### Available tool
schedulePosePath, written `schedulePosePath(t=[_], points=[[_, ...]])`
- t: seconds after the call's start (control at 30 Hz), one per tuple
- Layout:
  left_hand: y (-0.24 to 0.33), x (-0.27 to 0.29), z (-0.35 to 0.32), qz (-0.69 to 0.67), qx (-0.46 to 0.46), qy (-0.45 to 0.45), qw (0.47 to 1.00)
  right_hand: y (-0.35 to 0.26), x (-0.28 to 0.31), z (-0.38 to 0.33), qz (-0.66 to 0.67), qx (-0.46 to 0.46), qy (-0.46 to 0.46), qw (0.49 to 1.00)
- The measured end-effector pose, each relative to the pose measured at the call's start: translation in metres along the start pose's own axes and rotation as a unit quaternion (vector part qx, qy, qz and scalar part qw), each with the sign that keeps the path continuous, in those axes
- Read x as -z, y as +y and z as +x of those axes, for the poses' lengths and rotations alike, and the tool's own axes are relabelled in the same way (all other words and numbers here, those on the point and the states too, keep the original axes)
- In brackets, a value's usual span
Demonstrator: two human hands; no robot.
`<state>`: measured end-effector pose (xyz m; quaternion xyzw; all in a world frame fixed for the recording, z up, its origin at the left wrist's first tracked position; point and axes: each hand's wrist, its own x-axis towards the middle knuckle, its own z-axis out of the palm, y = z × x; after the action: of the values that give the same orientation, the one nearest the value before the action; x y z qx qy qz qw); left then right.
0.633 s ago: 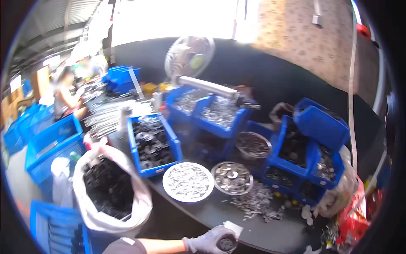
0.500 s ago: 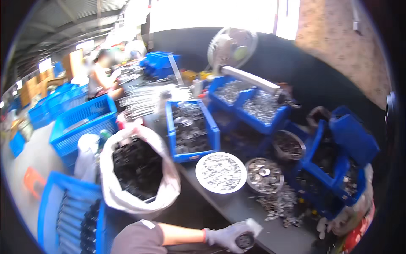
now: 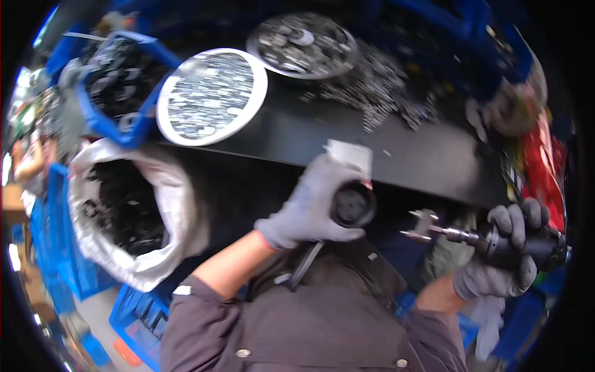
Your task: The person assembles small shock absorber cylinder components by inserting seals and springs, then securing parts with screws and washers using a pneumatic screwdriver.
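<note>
My left hand (image 3: 313, 204), in a grey glove, is closed around a dark round part (image 3: 353, 204) with a black disc-shaped end. A whitish rectangular piece (image 3: 351, 158) sticks out beyond the fingers, just over the table edge. At the right my gloved right hand (image 3: 511, 248) wraps round a black power driver (image 3: 540, 248). A pronged metal head (image 3: 424, 225) on the driver's shaft points left, toward the round part but apart from it. Motion blur hides finer detail.
A white bowl of small metal pins (image 3: 211, 139) and a metal bowl of parts (image 3: 304, 74) stand on the dark table (image 3: 291, 133). Loose screws (image 3: 372, 93) lie piled beside them. A white sack of black parts (image 3: 180, 217) and blue bins (image 3: 118, 133) are at left.
The view has swung down toward my body and the table edge. My right hand with the driver now shows. My left hand still holds the round part.
</note>
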<state>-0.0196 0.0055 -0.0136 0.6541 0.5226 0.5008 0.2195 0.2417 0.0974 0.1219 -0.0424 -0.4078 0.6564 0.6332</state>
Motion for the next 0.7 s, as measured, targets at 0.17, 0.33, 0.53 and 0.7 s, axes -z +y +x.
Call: schedulePosePath(t=[0.17,0.33,0.53,0.7], points=[[-0.005,-0.009,0.007,-0.025,0.004,-0.012,1.0,0.02,-0.03,-0.002,-0.004,-0.039,-0.037,0.999],[-0.001,-0.011,-0.002,-0.037,-0.013,0.02,0.999,0.056,-0.037,-0.001,-0.05,-0.105,-0.143,0.983],[-0.005,-0.014,-0.012,-0.021,-0.004,0.03,0.999,0.078,-0.036,0.012,-0.053,-0.159,-0.193,0.967],[-0.006,-0.013,-0.007,-0.041,-0.017,0.033,0.998,0.083,-0.029,0.02,-0.072,-0.188,-0.215,0.955]])
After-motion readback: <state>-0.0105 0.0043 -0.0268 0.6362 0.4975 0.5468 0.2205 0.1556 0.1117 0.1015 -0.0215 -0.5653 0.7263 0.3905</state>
